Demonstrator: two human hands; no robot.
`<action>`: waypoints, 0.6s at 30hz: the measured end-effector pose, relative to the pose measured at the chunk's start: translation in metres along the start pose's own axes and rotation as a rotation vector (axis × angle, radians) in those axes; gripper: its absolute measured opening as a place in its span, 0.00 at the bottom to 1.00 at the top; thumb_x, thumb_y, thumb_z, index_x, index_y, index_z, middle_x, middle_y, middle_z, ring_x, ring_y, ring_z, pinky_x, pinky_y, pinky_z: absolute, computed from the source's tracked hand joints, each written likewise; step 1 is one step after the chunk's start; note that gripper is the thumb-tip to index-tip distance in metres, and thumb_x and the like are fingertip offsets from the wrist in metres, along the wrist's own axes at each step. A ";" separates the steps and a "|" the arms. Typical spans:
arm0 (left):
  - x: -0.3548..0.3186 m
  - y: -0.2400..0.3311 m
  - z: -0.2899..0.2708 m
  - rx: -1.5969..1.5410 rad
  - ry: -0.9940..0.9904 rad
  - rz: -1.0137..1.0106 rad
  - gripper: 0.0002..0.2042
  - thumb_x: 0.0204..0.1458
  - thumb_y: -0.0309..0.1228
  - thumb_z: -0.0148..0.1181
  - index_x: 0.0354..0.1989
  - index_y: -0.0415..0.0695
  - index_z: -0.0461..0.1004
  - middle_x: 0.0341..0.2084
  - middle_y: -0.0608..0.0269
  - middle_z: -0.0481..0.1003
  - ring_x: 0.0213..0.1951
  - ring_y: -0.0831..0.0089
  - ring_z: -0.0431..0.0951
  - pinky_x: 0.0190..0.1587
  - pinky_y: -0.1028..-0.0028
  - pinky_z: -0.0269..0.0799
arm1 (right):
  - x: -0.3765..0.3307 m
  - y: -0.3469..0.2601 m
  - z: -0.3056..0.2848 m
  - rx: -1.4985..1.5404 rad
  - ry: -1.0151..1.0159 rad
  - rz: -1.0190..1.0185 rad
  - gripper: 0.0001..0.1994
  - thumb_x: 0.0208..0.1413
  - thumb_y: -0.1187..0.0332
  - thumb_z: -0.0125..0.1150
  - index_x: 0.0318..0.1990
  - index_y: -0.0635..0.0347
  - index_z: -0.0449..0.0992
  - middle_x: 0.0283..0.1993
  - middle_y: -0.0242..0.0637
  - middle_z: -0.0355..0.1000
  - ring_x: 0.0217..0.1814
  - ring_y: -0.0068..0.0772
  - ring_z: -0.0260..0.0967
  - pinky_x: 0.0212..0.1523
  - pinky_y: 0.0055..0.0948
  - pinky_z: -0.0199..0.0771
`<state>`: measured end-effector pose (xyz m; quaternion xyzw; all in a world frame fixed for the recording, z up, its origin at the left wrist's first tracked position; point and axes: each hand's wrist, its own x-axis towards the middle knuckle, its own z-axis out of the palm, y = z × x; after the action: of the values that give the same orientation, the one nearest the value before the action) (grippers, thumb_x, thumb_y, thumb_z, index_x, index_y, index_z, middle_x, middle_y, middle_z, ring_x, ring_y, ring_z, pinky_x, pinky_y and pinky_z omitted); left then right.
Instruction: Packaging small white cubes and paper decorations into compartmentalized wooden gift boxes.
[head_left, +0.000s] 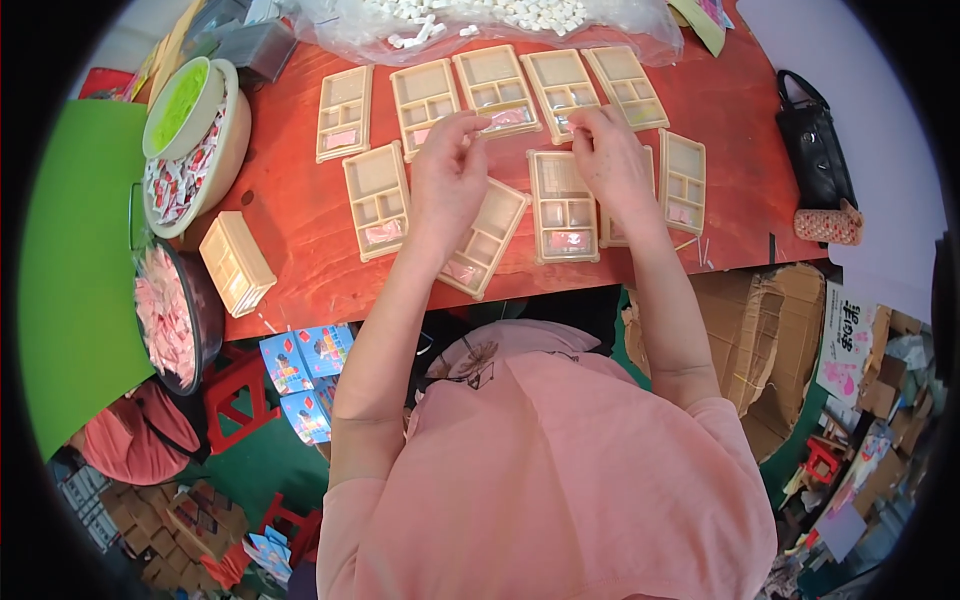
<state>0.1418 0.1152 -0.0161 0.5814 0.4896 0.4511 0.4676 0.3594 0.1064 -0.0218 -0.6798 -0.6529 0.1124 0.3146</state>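
Observation:
Several cream compartment trays lie on the red table in two loose rows, many with a small pink packet in one compartment. My left hand [452, 172] has its fingers curled together beside the lower end of the back-row middle tray [489, 68]; whatever it pinches is hidden. My right hand [610, 155] is over the lower end of the tray to the right of that one [556, 70], fingertips drawn together, and I cannot make out anything in them. A tilted tray [497, 215] lies partly under my left wrist. Another tray [563, 183] sits between my forearms.
At the top lies a clear plastic bag of small white pieces [545, 14]. On the left are a stack of trays [237, 262], a white bowl of green bits [180, 108], a basin of wrapped packets [232, 150] and a dark tub of pink packets [165, 320]. A black pouch [815, 140] lies right.

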 end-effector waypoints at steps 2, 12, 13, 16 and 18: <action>-0.014 0.003 -0.017 0.152 -0.014 0.071 0.11 0.58 0.21 0.60 0.49 0.38 0.77 0.49 0.52 0.77 0.37 0.61 0.80 0.41 0.66 0.77 | 0.001 -0.006 0.002 -0.102 0.015 -0.051 0.09 0.64 0.66 0.58 0.44 0.60 0.79 0.46 0.46 0.75 0.47 0.53 0.77 0.47 0.49 0.78; -0.106 0.004 -0.024 0.906 -0.132 0.399 0.26 0.44 0.40 0.75 0.50 0.38 0.76 0.58 0.45 0.71 0.54 0.47 0.72 0.55 0.53 0.69 | 0.026 -0.010 0.012 -0.333 -0.046 -0.012 0.13 0.66 0.59 0.57 0.43 0.59 0.80 0.46 0.47 0.74 0.46 0.54 0.78 0.45 0.52 0.79; -0.109 0.001 -0.023 0.958 -0.130 0.426 0.30 0.47 0.46 0.71 0.51 0.34 0.75 0.60 0.41 0.68 0.53 0.52 0.71 0.54 0.57 0.69 | 0.029 -0.009 0.015 -0.348 -0.039 -0.001 0.13 0.66 0.59 0.57 0.43 0.59 0.81 0.47 0.47 0.74 0.46 0.54 0.78 0.45 0.52 0.80; -0.112 -0.003 -0.015 1.004 -0.087 0.334 0.31 0.46 0.47 0.72 0.51 0.33 0.75 0.60 0.41 0.68 0.50 0.53 0.73 0.49 0.60 0.73 | 0.040 -0.006 0.017 -0.384 -0.034 0.004 0.13 0.66 0.58 0.57 0.43 0.58 0.81 0.47 0.47 0.74 0.46 0.53 0.78 0.45 0.51 0.80; -0.110 0.001 -0.013 0.977 -0.070 0.255 0.31 0.45 0.45 0.73 0.51 0.33 0.75 0.60 0.41 0.68 0.51 0.50 0.73 0.47 0.59 0.75 | 0.041 -0.010 0.018 -0.389 -0.052 -0.006 0.14 0.65 0.58 0.57 0.43 0.58 0.81 0.47 0.48 0.75 0.47 0.53 0.78 0.46 0.51 0.80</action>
<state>0.1168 0.0077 -0.0203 0.8024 0.5525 0.2032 0.0983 0.3457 0.1500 -0.0198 -0.7226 -0.6724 0.0007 0.1606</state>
